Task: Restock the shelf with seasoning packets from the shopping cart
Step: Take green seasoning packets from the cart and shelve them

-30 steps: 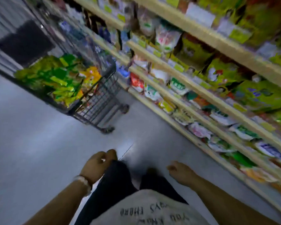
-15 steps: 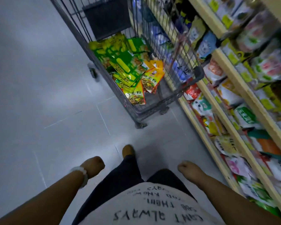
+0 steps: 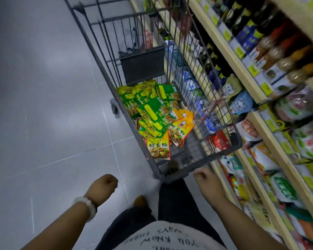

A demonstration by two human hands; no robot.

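A grey wire shopping cart stands just ahead of me, alongside the shelf on the right. Inside it lie several green-and-yellow seasoning packets and a few orange ones. My left hand, with a white bead bracelet at the wrist, hangs over the floor left of the cart, its fingers loosely curled and holding nothing. My right hand hangs just short of the cart's near end, also loosely curled and empty.
The wooden shelf rows carry packed bags low down and dark bottles higher up, with yellow price tags. Grey tiled floor spreads out to the left. My legs and a foot show below.
I have stepped closer and the view has swung, so the cart is now directly ahead. Both hands have stayed low and empty, the right one now near the cart's end.
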